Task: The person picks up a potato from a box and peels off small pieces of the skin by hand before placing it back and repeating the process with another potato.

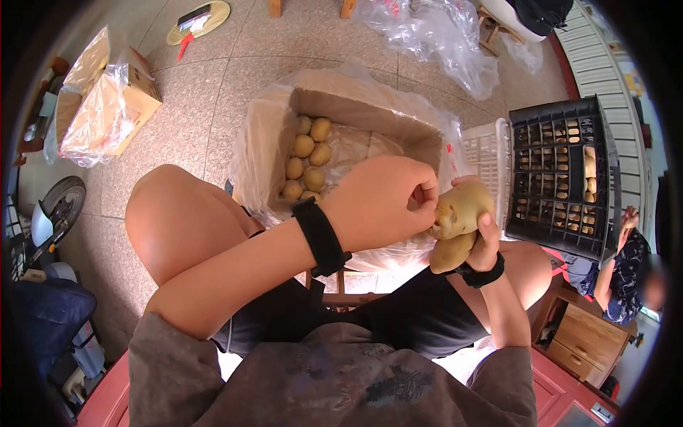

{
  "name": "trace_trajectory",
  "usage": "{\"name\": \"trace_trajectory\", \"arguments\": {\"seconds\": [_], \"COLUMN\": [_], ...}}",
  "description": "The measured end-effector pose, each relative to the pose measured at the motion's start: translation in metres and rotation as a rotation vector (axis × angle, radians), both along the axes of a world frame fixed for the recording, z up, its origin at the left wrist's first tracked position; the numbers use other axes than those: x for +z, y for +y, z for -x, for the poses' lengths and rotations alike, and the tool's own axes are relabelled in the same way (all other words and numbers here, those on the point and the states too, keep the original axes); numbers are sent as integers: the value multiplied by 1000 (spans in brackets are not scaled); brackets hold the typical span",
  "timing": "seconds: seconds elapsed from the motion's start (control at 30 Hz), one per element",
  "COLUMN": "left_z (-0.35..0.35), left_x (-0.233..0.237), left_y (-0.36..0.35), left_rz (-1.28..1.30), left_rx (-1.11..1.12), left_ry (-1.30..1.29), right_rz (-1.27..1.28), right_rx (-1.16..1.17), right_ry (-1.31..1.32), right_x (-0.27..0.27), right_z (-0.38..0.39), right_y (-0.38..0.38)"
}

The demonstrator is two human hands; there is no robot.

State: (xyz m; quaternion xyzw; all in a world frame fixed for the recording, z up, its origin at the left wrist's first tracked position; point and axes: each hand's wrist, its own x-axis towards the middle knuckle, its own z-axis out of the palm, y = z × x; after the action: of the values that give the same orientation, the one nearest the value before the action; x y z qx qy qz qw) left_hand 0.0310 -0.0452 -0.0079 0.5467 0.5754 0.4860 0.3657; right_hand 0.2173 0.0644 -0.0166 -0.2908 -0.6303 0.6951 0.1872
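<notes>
Two pale yellow potatoes are in my right hand [486,240]: a larger potato [468,206] on top and a smaller potato [452,252] under it. My right fingers and thumb are wrapped round them. My left hand [391,199] reaches across to the larger potato's left end, where there is a darker rough spot. Its fingers are curled into a pinch close against the skin; whatever is between the fingertips is hidden. Below the left hand stands a cardboard box [359,99] lined with clear plastic, with several potatoes [304,146] in rows along its left side.
A black slatted crate [562,117] holding potatoes stands at right, beside a white basket [486,153]. Another person's hand [629,219] is by the crate. At left are an open carton [135,92] and a wheel [65,203]. Plastic sheeting [434,32] lies behind.
</notes>
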Motion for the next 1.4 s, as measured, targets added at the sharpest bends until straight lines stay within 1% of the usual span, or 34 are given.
{"name": "trace_trajectory", "arguments": {"seconds": [0.03, 0.1, 0.13, 0.2, 0.23, 0.3, 0.33, 0.4, 0.53, 0.6, 0.63, 0.7, 0.77, 0.83, 0.87, 0.9, 0.93, 1.0, 1.03, 1.1, 1.13, 1.2, 1.23, 1.27, 1.33, 1.37, 1.4], "left_z": [0, -3, -4, -4, -4, -3, -3, -2, 3, 5, 4, 1, 0, 2, 2, 3, 3, 1, -3, -17, -20, -19, -16, -15, -14, -13, -12], "left_x": [-3, -10, -12, -12, -12, -10, -8, -4, -7, -10, -10, -7, -13, -10, -8, -5, -7, -14, -16, -19, -21, -21, -6, -10, -19, -26, -26], "left_y": [2, 4, 5, 5, 5, 4, 4, 3, 2, 3, 3, 1, 3, 3, 3, 3, 3, 5, 4, 0, 0, 4, 0, 2, 1, 2, 3], "left_rz": [-5, 128, 127, 258, 257, 267, 265, 249, 185, 132, 133, 169, 153, 134, 226, 318, 315, 241, 232, 235, 220, 226, 313, 297, 377, 383, 399], "left_rx": [2, -95, -97, -172, -175, -189, -191, -156, -99, -70, -72, 26, 27, 28, 21, 13, 7, -10, -29, 96, 74, -100, -65, -71, -101, -51, -13], "left_ry": [3, -389, -389, -594, -593, -764, -762, -850, -786, -551, -552, -540, -547, -552, -521, -489, -487, -279, -276, -607, -604, -924, -858, -843, -1118, -1224, -1218], "right_rz": [1, 4, 11, 0, -11, 8, 28, 17, 16, 23, 32, 36, 37, 69, 67, 110, 152, 164, 180, 160, 153, 150, 202, 202, 244, 254, 275], "right_rx": [-3, -17, -30, -36, -41, -51, -59, -65, -112, -107, -100, -128, -155, -114, -115, -59, -5, -36, -62, -96, -109, -80, 10, 26, 103, 139, 179], "right_ry": [16, 25, 36, 50, 64, 78, 93, 105, 134, 133, 134, 121, 109, 177, 178, 181, 185, 204, 221, 215, 209, 139, 86, 113, 66, 39, 12], "right_x": [1, 4, 5, 4, 3, 5, 6, 7, 6, 6, 6, 2, 0, -1, 2, 6, 9, 4, 2, -2, -3, -7, -5, -5, -4, -5, -5], "right_z": [1, 1, 2, 1, 1, 0, 0, -2, -2, -3, -3, -4, -4, -3, -2, 0, 1, 2, 1, 3, 5, 5, 4, 8, 8, 7, 7], "right_y": [2, 1, 0, 1, 1, 0, 0, 3, 4, 4, 4, 5, 5, 5, 5, 5, 6, 6, 5, 1, 0, -4, -5, -10, -10, -7, -3]}}
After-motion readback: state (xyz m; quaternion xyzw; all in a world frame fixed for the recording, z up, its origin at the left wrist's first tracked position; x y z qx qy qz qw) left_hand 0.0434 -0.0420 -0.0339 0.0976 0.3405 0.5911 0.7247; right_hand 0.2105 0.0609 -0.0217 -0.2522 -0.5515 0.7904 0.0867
